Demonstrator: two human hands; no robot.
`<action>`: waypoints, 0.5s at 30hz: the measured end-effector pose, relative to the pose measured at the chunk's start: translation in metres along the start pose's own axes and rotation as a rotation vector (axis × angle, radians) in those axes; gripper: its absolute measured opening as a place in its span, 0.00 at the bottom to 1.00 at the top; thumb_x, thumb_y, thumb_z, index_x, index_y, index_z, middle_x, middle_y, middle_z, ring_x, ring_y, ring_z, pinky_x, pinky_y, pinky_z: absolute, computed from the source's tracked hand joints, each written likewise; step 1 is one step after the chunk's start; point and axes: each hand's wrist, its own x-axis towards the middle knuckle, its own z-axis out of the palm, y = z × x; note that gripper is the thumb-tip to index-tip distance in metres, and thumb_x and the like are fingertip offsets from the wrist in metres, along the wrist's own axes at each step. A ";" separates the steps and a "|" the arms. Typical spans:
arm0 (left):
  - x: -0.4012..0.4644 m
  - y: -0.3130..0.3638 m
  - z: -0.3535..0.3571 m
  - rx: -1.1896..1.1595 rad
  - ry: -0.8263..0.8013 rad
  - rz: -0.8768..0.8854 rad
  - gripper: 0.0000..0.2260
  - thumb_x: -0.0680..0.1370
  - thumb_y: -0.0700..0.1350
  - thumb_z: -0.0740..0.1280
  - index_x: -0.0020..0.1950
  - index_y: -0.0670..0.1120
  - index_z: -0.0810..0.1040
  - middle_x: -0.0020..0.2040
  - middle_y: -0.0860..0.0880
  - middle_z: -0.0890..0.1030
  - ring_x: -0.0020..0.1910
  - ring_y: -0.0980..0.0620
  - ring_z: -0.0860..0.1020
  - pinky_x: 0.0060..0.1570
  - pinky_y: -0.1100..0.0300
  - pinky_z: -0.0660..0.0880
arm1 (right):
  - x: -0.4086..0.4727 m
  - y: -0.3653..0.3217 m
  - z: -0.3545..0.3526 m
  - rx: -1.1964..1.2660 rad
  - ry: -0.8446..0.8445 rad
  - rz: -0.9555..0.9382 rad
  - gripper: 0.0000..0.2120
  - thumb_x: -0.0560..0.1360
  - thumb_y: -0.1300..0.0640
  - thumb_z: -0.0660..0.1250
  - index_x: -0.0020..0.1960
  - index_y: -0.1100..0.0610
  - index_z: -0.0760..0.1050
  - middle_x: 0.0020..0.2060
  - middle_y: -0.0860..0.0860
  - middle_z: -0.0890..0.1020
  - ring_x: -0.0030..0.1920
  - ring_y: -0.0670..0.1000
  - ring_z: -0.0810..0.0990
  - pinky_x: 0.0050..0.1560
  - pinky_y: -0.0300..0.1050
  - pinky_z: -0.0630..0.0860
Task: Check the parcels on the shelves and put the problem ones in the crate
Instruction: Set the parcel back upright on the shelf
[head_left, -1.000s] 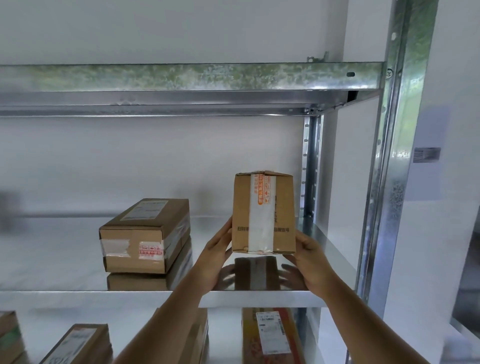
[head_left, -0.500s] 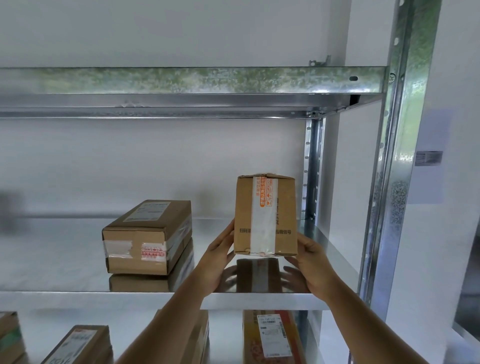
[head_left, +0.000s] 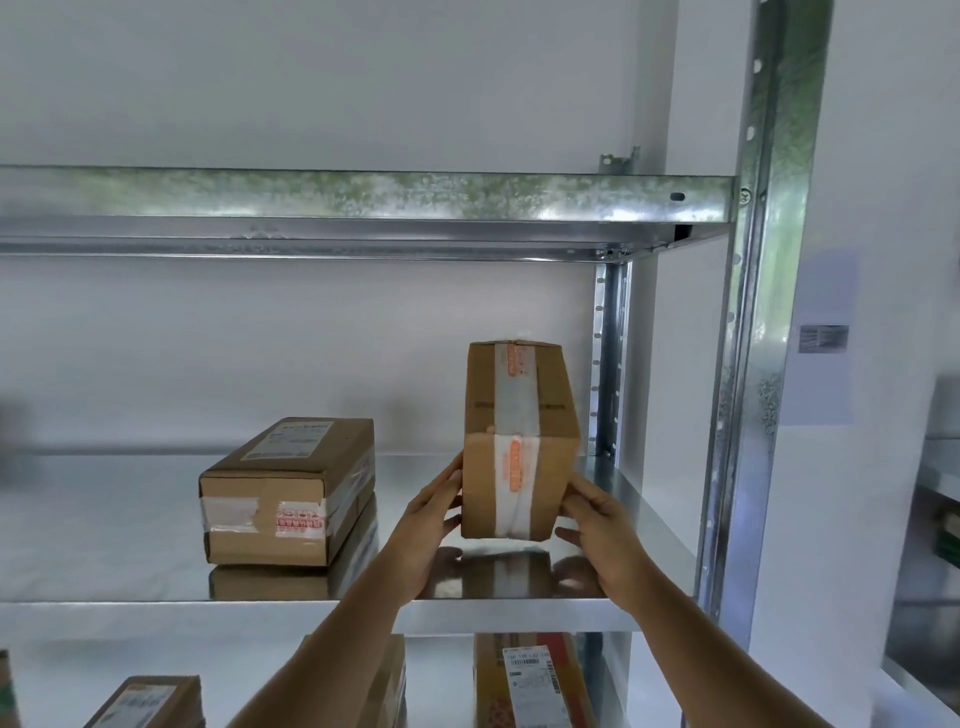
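Two hands (head_left: 431, 525), parcel (head_left: 519, 441) label hidden

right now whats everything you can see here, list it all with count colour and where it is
held parcel: 1, brown cardboard with clear and orange-printed tape, tilted above the right part of the middle shelf, between both hands
lying parcel: 1, brown with a white label on top, flat on the middle shelf, left of the held one
lower parcels: at least 4, brown, some partly hidden, on the shelf below
middle shelf: 1, shiny grey metal
upper shelf: 1, grey metal, overhead
upright post: 1, grey metal, right
wall: white, behind
left hand: on the parcel's left side
right hand: on its right side
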 end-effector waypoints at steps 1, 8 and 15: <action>0.000 0.003 0.000 -0.003 0.020 -0.008 0.22 0.83 0.60 0.60 0.75 0.57 0.74 0.65 0.53 0.83 0.66 0.50 0.80 0.64 0.53 0.78 | -0.001 -0.005 0.003 -0.016 -0.006 -0.012 0.13 0.86 0.54 0.59 0.58 0.44 0.81 0.51 0.41 0.87 0.54 0.48 0.85 0.61 0.50 0.78; -0.004 0.047 -0.003 0.074 0.178 0.095 0.19 0.80 0.62 0.65 0.59 0.50 0.84 0.59 0.50 0.85 0.63 0.50 0.81 0.64 0.51 0.74 | 0.006 -0.044 -0.004 -0.003 -0.047 -0.001 0.14 0.84 0.47 0.63 0.63 0.51 0.82 0.55 0.50 0.87 0.59 0.53 0.85 0.68 0.60 0.76; -0.006 0.090 0.002 0.021 0.214 0.052 0.17 0.84 0.60 0.63 0.61 0.49 0.79 0.55 0.49 0.86 0.53 0.50 0.85 0.50 0.55 0.82 | 0.006 -0.066 -0.012 0.019 -0.094 -0.004 0.17 0.83 0.45 0.65 0.65 0.54 0.81 0.60 0.51 0.86 0.60 0.54 0.84 0.68 0.58 0.77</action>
